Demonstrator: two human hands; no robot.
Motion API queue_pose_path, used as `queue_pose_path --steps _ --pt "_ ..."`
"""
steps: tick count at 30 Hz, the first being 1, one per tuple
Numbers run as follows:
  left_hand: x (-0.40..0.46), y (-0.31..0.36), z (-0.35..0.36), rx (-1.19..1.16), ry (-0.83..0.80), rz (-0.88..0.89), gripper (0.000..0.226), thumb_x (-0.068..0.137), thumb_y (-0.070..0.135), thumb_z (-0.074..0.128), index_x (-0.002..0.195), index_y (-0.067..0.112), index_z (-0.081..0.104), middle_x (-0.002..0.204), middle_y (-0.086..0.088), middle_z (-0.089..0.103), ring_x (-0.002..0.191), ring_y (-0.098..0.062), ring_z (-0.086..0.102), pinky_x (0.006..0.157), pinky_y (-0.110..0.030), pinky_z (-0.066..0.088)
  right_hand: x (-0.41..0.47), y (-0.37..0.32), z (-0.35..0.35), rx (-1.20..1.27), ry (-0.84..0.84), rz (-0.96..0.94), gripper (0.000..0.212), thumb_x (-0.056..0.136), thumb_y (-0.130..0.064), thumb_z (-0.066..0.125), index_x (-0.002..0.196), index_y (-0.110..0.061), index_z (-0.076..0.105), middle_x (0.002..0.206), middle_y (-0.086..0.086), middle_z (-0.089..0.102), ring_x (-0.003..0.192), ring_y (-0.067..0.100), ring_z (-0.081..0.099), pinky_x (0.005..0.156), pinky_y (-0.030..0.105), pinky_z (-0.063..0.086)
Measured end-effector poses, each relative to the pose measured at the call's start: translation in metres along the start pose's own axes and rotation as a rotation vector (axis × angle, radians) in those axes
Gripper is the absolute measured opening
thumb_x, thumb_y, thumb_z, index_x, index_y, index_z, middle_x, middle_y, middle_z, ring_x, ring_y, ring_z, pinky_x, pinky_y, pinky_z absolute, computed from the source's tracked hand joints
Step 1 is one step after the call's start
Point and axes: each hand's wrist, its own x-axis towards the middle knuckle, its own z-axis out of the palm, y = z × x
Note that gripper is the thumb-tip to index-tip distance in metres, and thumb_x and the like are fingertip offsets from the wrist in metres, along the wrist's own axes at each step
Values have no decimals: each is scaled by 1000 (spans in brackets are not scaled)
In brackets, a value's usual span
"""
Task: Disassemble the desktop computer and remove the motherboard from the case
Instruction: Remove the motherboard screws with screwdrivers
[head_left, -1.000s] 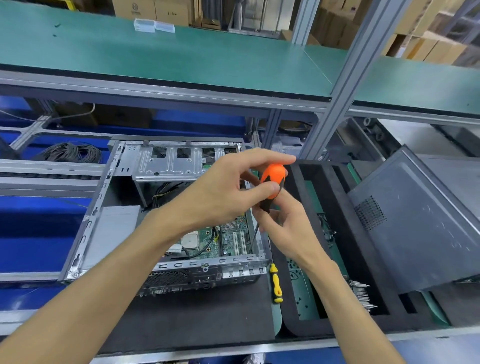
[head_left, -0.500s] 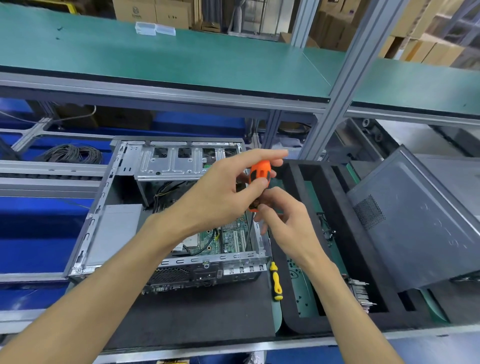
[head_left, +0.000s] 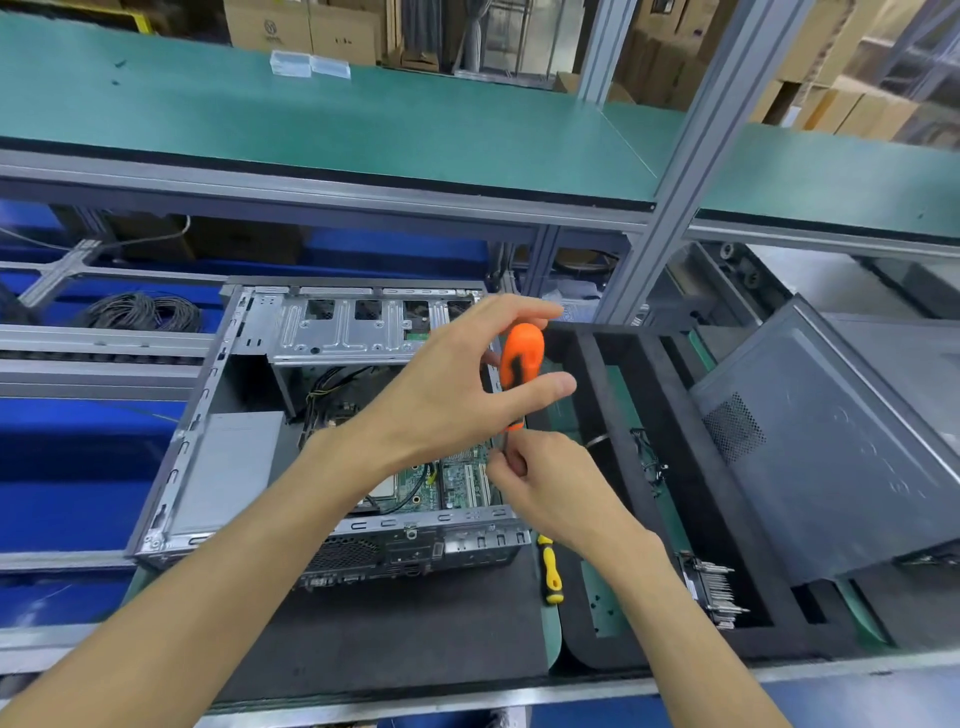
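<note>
Side panel (head_left: 831, 467) is off and leans at the right. The case (head_left: 208, 467) lies open on the desk (head_left: 389, 639); the motherboard (head_left: 457, 480) remains seated inside. Left hand (head_left: 457, 400) grips the orange screwdriver (head_left: 521, 356) handle; right hand (head_left: 550, 483) pinches its shaft near the board. Judged: unscrewing under way, board removal outstanding.

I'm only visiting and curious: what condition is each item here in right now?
Grey metal computer case: open, side panel off.
Green motherboard: inside case.
Orange-handled screwdriver: upright, held.
Left hand: grips handle.
Right hand: pinches shaft.
Yellow-and-black screwdriver: lying unused.
Dark grey side panel: tilted.
</note>
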Motion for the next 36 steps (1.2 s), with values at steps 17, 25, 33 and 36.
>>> queue_pose_path --steps 17,25,33,36 --pt "2 10 -3 -103 -79 11 28 94 19 65 121 24 62 108 18 63 104 -3 64 92 -29 53 4 -1 -4 -30 -119 29 19 97 -42 47 90 -28 36 62 -4 52 56 15 52 50 31 31" --pt "2 7 -6 -114 -84 18 26 95 19 65 120 23 62 104 17 63 108 -7 63 93 -33 53 8 -2 1 -58 -144 71 39 98 -30 48 65 -23 29 54 -3 40 51 17 40 48 31 25" --pt "3 -2 -7 -120 -59 38 32 99 29 57 131 24 56 120 14 61 115 -2 58 99 -25 48 10 -8 3 7 -114 21 37 105 -40 38 77 -24 57 54 -8 48 57 15 53 57 37 40" --pt "4 -11 -11 -224 7 -10 33 103 33 44 131 22 56 120 13 62 115 -3 58 99 -27 47 10 -7 1 -5 -61 21 42 107 -41 35 76 -21 56 55 -7 51 62 18 57 64 39 47"
